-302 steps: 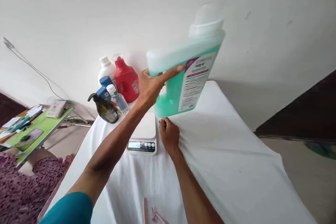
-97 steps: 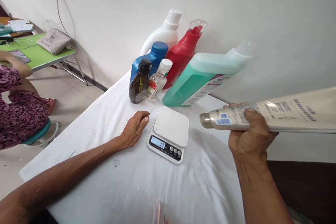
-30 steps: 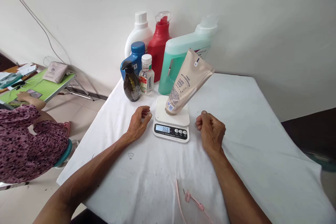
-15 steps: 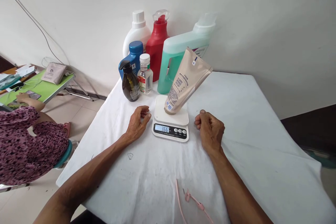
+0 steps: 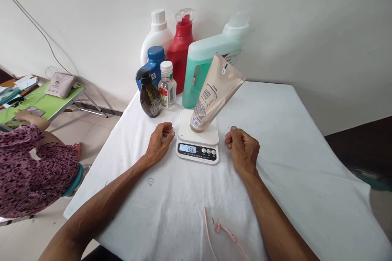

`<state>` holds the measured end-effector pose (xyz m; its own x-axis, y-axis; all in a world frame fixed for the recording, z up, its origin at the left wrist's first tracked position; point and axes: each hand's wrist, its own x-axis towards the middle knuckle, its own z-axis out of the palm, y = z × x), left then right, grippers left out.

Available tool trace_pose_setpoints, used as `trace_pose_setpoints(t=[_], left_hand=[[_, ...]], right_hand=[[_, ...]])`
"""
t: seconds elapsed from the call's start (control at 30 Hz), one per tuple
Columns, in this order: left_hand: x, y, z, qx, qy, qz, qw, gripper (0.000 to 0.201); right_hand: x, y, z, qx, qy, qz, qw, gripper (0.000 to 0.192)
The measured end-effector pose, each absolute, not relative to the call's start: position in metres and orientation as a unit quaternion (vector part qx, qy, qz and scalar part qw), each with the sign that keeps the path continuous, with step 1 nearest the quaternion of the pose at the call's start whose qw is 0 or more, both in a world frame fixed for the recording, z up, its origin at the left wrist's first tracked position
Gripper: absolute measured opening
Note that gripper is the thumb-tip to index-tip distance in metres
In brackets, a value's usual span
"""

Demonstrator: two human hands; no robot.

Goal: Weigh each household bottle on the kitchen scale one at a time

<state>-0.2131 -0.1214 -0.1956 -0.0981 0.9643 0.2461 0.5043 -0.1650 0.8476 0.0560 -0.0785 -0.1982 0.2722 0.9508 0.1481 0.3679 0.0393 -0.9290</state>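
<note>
A beige tube (image 5: 214, 94) was stood cap-down on the platform of a white kitchen scale (image 5: 197, 143), display reading 366. The tube's long axis was tilted, crimped end leaning up and to the right, toward a green jug (image 5: 196, 74) behind it; contact with the jug could not be told. The tube was held by neither hand.

The left hand (image 5: 159, 142) was laid on the white tablecloth (image 5: 294, 147) just beside the scale's left edge, fingers loosely curled, nothing gripped. The right hand (image 5: 242, 150) was rested just off the scale's right edge, closed in a loose fist, nothing pinched. The tube was thus placed between the two hands, ahead of both, and its cap end sat about equally near each; the leaning upper body was inclined toward the right hand's side.

A dark pump bottle (image 5: 148, 96), small clear bottle (image 5: 167, 86), blue bottle (image 5: 152, 62), white bottle (image 5: 155, 36) and red bottle (image 5: 180, 47) were grouped behind the left hand. A pink cord (image 5: 220, 228) was lain near the table edge. Another person's patterned sleeve (image 5: 27, 175) was seen at far left.
</note>
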Motion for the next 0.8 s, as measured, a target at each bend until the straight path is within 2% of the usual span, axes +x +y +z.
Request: trace_pose_setpoints(t=[0.8], left_hand=[[-0.2138, -0.1203, -0.1961, 0.627, 0.588, 0.442, 0.256, 0.025]], right_hand=[[0.0563, -0.0774, -0.1997, -0.629, -0.532, 0.29, 0.487, 0.061]])
